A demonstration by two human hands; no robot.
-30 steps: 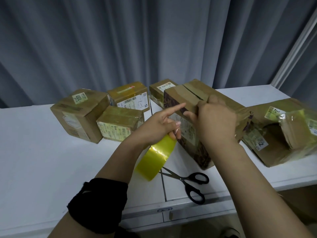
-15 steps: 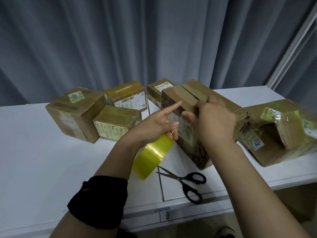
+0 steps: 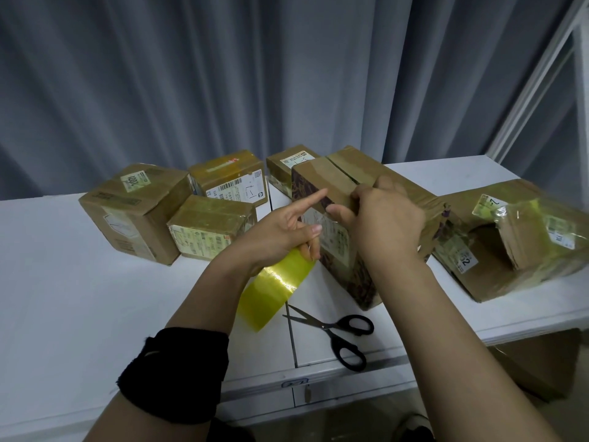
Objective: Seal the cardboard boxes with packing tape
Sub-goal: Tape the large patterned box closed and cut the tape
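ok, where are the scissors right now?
Head view: the scissors lie flat on the white table near its front edge, slightly right of centre, just right of the yellow tape roll and in front of the patterned box.

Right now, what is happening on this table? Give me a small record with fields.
Left hand: holds yellow tape roll, index finger stretched out
Right hand: grips top edge of tall box
Top seam: gap showing between flaps
Scissors: lie on white table, untouched
Other boxes: four boxes at left, torn box at right
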